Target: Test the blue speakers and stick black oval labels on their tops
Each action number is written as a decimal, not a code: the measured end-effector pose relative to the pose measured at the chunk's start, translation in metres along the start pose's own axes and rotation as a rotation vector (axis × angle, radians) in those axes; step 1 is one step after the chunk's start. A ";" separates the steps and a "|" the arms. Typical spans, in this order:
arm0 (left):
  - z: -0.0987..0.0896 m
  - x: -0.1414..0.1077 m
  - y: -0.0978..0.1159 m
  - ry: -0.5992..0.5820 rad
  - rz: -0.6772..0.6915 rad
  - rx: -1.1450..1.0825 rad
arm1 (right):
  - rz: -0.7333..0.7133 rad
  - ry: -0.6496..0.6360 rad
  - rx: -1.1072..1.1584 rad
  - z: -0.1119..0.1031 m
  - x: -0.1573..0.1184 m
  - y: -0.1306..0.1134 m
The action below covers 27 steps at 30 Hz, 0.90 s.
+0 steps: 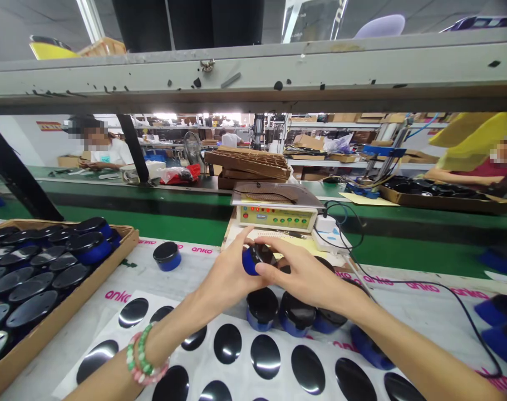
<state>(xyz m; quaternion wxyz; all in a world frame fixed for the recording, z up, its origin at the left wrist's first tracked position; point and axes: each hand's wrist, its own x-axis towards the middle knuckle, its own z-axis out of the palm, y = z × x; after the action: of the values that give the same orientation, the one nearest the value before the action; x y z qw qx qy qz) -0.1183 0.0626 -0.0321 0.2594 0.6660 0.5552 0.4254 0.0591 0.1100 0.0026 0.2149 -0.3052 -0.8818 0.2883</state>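
My left hand (224,275) grips a small blue cylinder with a glossy black top (255,260) by its side, tilted, above the white work surface (203,267). The fingers of my right hand (307,275) press on its black top. Just below my hands stand several similar blue cylinders (261,309) with black tops. A sheet of shiny black oval stickers (236,345) lies beneath my forearms. Another black-topped cylinder (167,256) stands left of my left hand. A beaded bracelet (142,356) circles my left wrist.
A cardboard tray (48,328) packed with black-topped pieces sits at the left. Beyond my hands stand a control box with buttons (276,217) and a black cable (424,287). A grey shelf beam (236,72) crosses overhead. Co-workers (98,150) sit beyond a green conveyor (123,223).
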 end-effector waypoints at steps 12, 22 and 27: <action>0.006 -0.026 0.007 0.009 0.039 0.305 | 0.037 0.170 0.105 0.036 0.000 -0.016; -0.027 -0.037 -0.023 0.208 0.071 0.579 | -0.057 0.078 -0.030 0.013 -0.006 -0.008; -0.076 -0.057 -0.096 0.269 -0.017 0.769 | -0.014 -0.031 -0.344 -0.017 -0.045 0.025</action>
<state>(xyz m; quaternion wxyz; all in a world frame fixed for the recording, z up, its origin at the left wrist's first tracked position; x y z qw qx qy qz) -0.2346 0.0223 -0.0883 -0.0799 0.6483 0.7081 0.2680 0.1107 0.1028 -0.0099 0.1481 -0.3267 -0.9235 0.1361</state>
